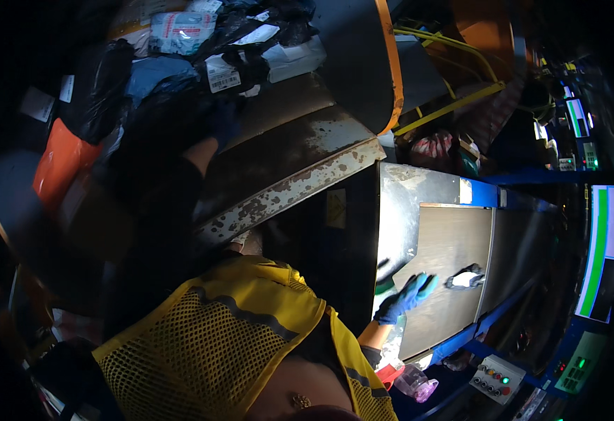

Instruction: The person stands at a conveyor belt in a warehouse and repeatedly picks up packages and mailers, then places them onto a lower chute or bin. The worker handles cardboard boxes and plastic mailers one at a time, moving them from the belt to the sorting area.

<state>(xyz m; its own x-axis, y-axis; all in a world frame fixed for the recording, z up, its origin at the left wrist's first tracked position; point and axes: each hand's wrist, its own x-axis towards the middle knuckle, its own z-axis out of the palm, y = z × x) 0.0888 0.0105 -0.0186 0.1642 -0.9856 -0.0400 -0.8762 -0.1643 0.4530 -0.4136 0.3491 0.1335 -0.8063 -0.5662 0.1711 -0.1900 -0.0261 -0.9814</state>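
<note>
My left hand (226, 122), in a dark blue glove, reaches to the edge of a heap of parcels on a worn metal chute (286, 113). Shadow hides its fingers, so its grip cannot be made out. Nearest to it are black plastic-wrapped parcels and a white shipping label (222, 72). My right hand (406, 299) wears a blue glove with teal fingertips. Its fingers are apart and hold nothing, over a brown conveyor belt (444, 231). A small black plastic parcel (465, 277) with a white label lies on the belt, just beyond those fingertips and not touching them.
An orange parcel (64, 158) lies at the heap's left. Ahead stand an orange-edged panel (391, 68) and a yellow metal frame (454, 108). On the right are a push-button control box (496, 379) and a lit screen (599, 252). A pink-lidded clear container (416, 383) sits beside the belt.
</note>
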